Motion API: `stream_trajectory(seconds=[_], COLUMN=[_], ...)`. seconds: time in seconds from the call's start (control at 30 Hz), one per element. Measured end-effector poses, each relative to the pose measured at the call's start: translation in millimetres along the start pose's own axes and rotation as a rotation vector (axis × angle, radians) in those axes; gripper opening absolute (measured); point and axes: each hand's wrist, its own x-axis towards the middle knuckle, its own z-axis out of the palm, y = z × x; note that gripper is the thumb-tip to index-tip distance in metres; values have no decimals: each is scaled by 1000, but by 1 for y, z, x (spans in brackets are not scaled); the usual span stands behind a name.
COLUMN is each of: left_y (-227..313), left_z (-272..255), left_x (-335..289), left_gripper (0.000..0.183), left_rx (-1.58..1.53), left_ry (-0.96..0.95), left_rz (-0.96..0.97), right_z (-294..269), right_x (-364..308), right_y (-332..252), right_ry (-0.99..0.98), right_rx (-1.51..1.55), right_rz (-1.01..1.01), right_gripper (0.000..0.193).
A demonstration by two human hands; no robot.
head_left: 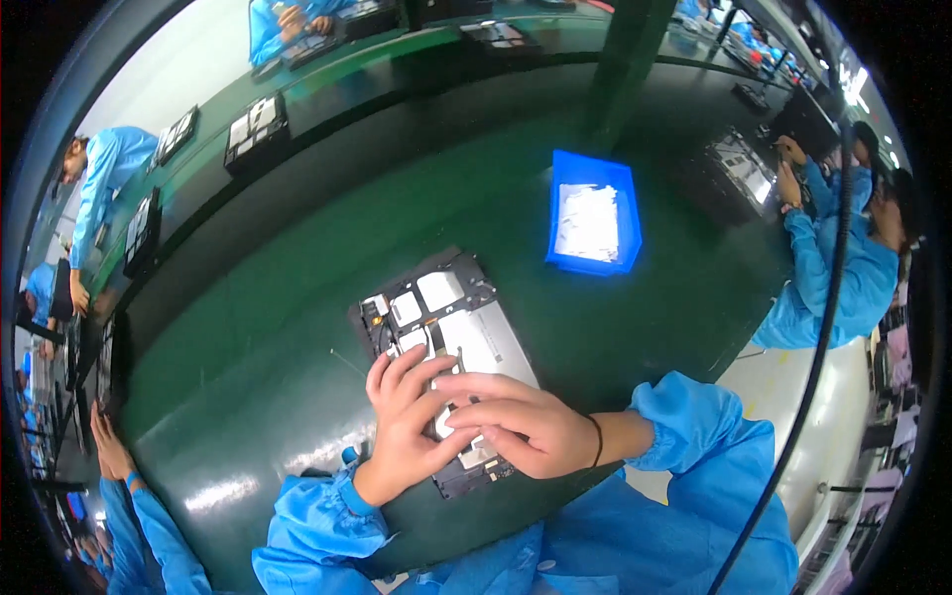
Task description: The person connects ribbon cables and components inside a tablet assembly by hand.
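An opened tablet-like device [483,335] lies at a slant on the green table in front of me. It shows a black frame, silver-white battery panels and small circuit parts. My left hand [409,421] rests over its lower left half, fingers stretched out and touching it. From the right, my right hand [535,424] reaches over the lower half, its thumb and fingers brought together. The fingertips of both hands meet over the device. Anything pinched between them is hidden, as is the part underneath.
Beyond the device, to the right, stands a blue bin [636,228] holding white slips. A co-worker on the right handles another opened device [739,167]. More devices [256,129] sit along a raised dark line at the far left. A black cable [839,248] hangs down the right side.
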Motion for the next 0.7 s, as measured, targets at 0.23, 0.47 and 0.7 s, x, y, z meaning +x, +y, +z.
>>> stream_trajectory(seconds=[0.23,0.47,0.7], left_y=[-15,-19,-46], left_z=[0,5,2], left_x=[13,26,17], left_gripper=[21,14,10], left_rx=[-55,-111,214], left_ry=[41,74,232], left_rz=[-4,35,-8], right_z=[-26,-33,-42], right_x=[22,24,20], right_y=[11,35,28], right_ry=[-35,50,106], right_rx=[-219,110,-447], right_rz=[-110,-48,-8], right_gripper=[35,38,38])
